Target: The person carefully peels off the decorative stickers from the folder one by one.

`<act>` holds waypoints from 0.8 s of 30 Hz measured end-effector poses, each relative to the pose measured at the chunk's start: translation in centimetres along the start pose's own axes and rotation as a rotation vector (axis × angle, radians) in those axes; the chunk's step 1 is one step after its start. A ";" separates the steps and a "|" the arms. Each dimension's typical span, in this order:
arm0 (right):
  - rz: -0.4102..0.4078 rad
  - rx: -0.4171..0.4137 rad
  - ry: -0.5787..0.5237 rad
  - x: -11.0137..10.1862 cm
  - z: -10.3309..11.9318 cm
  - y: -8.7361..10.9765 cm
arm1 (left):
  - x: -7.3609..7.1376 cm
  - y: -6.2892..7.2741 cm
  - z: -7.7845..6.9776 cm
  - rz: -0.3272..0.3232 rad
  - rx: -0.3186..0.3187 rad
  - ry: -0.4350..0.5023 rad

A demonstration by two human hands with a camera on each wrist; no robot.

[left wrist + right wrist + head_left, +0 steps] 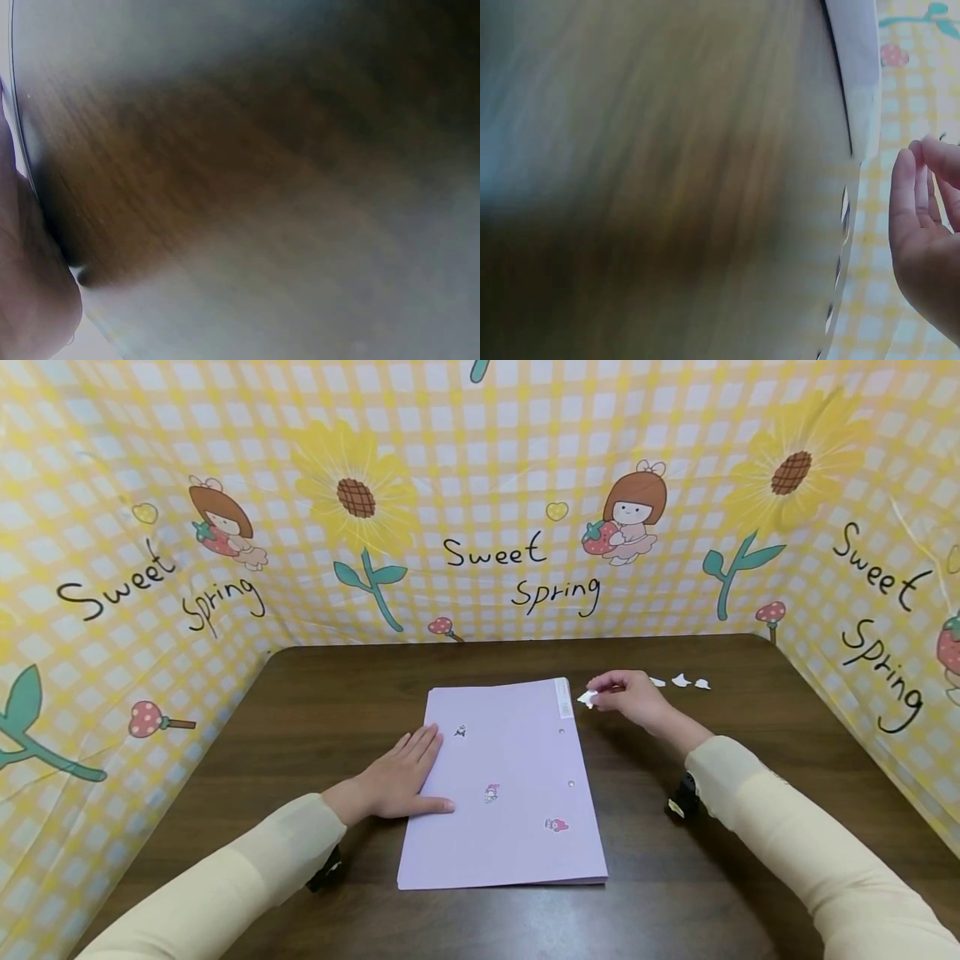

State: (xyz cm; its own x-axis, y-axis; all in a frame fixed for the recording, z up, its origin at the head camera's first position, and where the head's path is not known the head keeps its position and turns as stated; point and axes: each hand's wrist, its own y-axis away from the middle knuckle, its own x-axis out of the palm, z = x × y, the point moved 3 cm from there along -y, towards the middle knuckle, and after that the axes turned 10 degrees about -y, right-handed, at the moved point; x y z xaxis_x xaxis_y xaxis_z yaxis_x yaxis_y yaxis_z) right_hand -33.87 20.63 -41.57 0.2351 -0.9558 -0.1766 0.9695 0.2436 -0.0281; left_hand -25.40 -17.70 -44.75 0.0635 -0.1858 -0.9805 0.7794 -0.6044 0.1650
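A lilac folder [510, 852] lies flat on the table, with a white label [565, 698] at its upper right corner. Three cartoon stickers are on its cover: a dark one [460, 732], a pink one [491, 793] and another pink one [556, 825]. My left hand [397, 777] rests flat across the folder's left edge, fingers straight and thumb on the cover. Just past the upper right corner, my right hand [626, 693] pinches a small white sticker [587, 698] between thumb and fingertips. Its printed face, if any, cannot be made out.
Several white cut-out pieces lie in a row behind the right hand, among them one piece [680, 680] and another [702, 684]. The dark wooden table [300, 702] is bounded at the back and sides by a yellow checked cloth [480, 468].
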 end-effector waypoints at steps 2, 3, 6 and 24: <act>-0.007 -0.006 -0.010 -0.7 -0.3 0.0 | -0.3 0.0 -0.1 0.008 0.000 0.003; -0.016 -0.004 -0.013 -1.1 -0.5 0.0 | -0.4 0.1 -0.1 0.012 -0.001 0.004; -0.035 0.008 0.002 -2.1 -0.9 0.0 | -0.6 0.1 -0.2 0.020 -0.005 0.007; -0.049 0.125 0.149 -5.0 -2.5 -0.5 | -0.3 0.0 -0.2 0.035 -0.019 0.004</act>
State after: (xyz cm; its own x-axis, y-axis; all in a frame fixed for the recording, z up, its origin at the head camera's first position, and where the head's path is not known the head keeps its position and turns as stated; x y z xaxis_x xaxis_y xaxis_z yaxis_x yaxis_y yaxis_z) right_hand -35.68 25.71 -43.18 0.1836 -0.9289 -0.3217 0.9828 0.1664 0.0804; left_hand -25.35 -17.52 -44.50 0.0940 -0.2034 -0.9746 0.7884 -0.5825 0.1976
